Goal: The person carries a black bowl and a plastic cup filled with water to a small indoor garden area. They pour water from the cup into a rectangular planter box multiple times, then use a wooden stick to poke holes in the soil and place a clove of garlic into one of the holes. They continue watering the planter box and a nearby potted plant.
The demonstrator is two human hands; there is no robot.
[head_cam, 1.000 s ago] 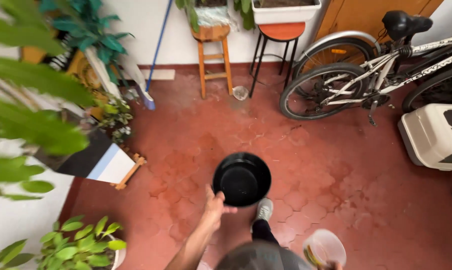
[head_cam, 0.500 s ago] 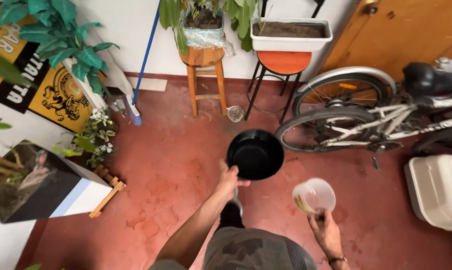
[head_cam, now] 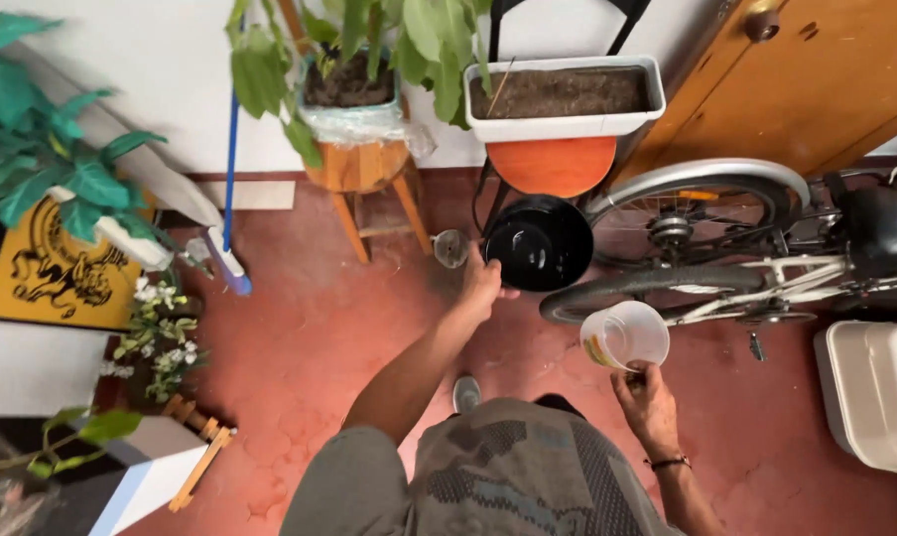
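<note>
Both hands have come forward since the earlier frames, and the black pot [head_cam: 538, 243] now hangs close to the stools by the wall instead of over the middle of the floor. That pot is round, glossy and smooth, of what looks like plastic, its dark inside catching small glints of light. The left hand [head_cam: 481, 285] holds it by the near rim, its grip closed on the edge with the thumb laid over the lip.

Just below and to the right, the right hand [head_cam: 644, 397] holds a clear plastic cup [head_cam: 624, 335] from underneath, fingers wrapped round its base; the cup is thin-walled and round, tilted so its open mouth faces up, with a coloured strip on one side. Pot and cup are near each other but apart.

Beyond the pot stands a metal-legged stool with a round orange seat [head_cam: 553, 164], carrying a long white rectangular planter [head_cam: 565, 97] filled with dry crumbly soil. Beside it a round wooden stool [head_cam: 364, 179] bears a leafy potted plant [head_cam: 354, 60] wrapped in crinkled plastic film. A bicycle [head_cam: 726, 248] with a silver mudguard and black saddle leans at the right edge of the floor [head_cam: 300, 337], which is laid in worn red tiles with curved outlines. A blue-handled broom [head_cam: 229, 169] leans on the white wall.
</note>
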